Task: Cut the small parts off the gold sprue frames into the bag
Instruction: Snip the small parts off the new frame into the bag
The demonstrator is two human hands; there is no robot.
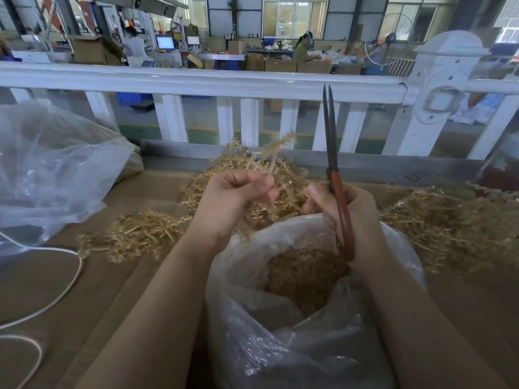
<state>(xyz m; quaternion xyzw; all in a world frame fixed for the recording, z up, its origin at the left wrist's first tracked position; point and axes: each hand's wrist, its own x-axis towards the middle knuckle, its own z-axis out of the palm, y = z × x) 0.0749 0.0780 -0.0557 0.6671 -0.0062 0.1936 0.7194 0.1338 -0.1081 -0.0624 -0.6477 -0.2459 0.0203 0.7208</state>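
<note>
Bright, even daylight from the windows [295,16] far behind the white railing [196,80]. Soft glare along that railing and on the clear bag [280,346] below it. Faint shadows only. Wide-angle bending toward the edges; slightly soft, blurred sprue frame [276,148] just under the railing.

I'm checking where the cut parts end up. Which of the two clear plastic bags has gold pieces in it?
The near bag, open between the forearms below both hands, shows a heap of gold pieces inside. The far-left bag lies crumpled with no gold pieces clearly visible.
</note>
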